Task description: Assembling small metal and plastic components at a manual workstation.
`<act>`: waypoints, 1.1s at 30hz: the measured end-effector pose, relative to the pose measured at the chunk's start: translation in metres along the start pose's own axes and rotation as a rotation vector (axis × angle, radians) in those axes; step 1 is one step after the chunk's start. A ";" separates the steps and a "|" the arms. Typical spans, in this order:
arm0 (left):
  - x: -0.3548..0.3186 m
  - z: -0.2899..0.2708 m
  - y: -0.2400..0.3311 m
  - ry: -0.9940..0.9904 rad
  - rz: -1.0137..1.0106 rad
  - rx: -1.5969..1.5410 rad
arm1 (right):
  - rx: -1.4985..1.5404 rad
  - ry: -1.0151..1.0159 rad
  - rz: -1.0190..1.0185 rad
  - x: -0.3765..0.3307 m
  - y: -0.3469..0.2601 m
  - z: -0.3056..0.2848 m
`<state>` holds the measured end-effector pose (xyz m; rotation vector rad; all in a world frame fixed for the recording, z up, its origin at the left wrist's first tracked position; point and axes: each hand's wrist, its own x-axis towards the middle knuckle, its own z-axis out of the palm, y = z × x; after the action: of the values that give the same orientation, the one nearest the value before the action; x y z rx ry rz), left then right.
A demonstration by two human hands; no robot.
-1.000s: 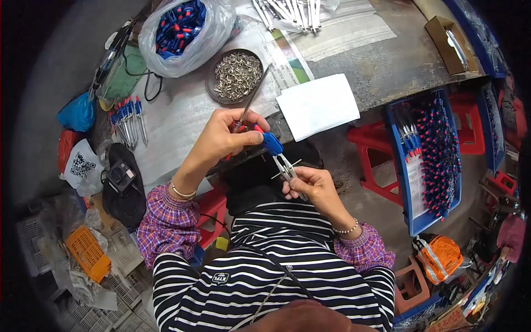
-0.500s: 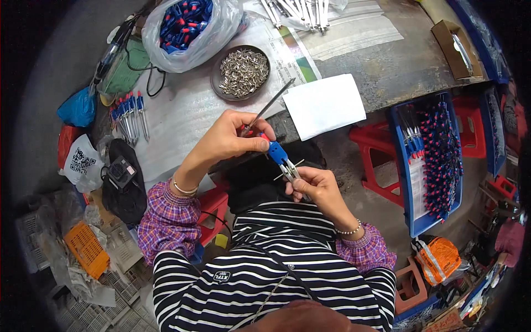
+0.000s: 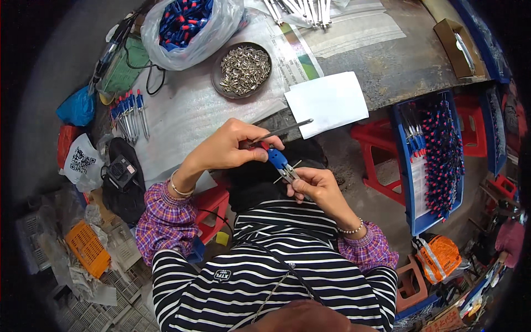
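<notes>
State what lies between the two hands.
In the head view, a red-tipped blue handle with silver metal arms and a thin crosswise rod, spanning left hand to right hand.

From head height, a wide fisheye view looks down — near above left hand (image 3: 235, 145) and right hand (image 3: 316, 187), workbench (image 3: 395, 63) beyond.

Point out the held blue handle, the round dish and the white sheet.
Held blue handle (image 3: 277, 159): head view, middle of its blue body.
Round dish (image 3: 216, 77): head view, its bare left wall.
White sheet (image 3: 328, 102): head view, middle of its surface.
</notes>
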<state>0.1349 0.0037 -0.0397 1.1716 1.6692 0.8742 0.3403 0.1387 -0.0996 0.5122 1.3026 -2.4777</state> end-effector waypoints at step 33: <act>-0.004 0.041 0.003 0.266 0.012 0.182 | -0.923 0.300 -0.650 0.004 -0.009 0.006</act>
<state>0.1746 0.0030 -0.0507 1.2294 1.9934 0.9340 0.3314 0.1386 -0.0917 0.2310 2.8384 -1.8545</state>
